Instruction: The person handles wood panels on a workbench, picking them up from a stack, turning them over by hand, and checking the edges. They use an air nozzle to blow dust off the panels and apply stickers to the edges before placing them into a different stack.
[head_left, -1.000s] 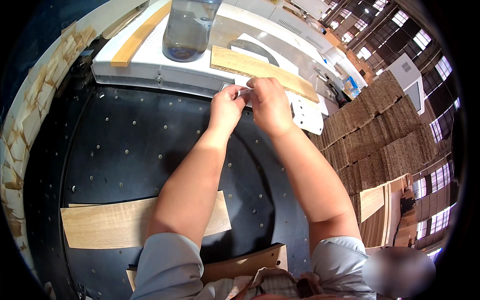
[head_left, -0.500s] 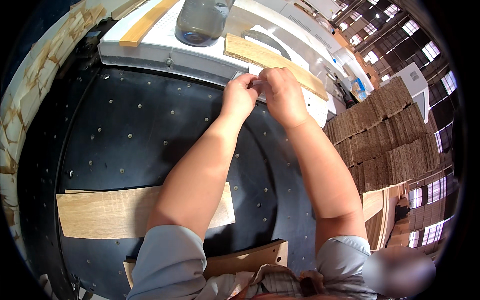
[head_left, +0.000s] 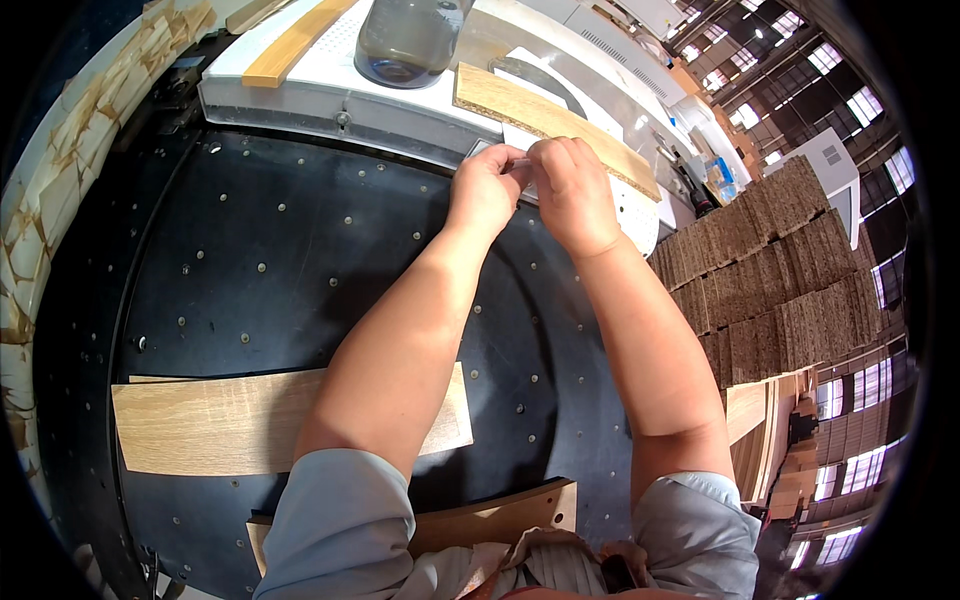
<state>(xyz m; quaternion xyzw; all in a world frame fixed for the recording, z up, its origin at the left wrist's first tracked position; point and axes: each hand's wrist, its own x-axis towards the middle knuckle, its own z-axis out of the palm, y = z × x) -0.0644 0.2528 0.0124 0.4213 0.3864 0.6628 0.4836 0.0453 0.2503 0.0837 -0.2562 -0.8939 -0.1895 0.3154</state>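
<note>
My left hand (head_left: 484, 193) and my right hand (head_left: 574, 198) meet at the near edge of the white machine top (head_left: 330, 60). Both have their fingers pinched on a small, pale, clear-looking strip (head_left: 523, 164), mostly covered by the fingertips; its kind is too small to tell. Just beyond the fingers, a wood-grain board (head_left: 560, 125) with a rough chipboard edge lies on the white top. Beneath my left forearm a light wood-grain board (head_left: 215, 424) rests on the black table (head_left: 300, 220), with the edge of another showing behind it.
A dark translucent bottle (head_left: 408, 45) and a narrow wooden strip (head_left: 295, 42) are on the white top. Close to my body lies a board with holes (head_left: 540, 507). Stacked chipboard pieces (head_left: 770, 270) rise at the right. Small studs dot the black table.
Both hands keep their pinch in nearly the same place, with slight finger movement. The whole view has shifted a little.
</note>
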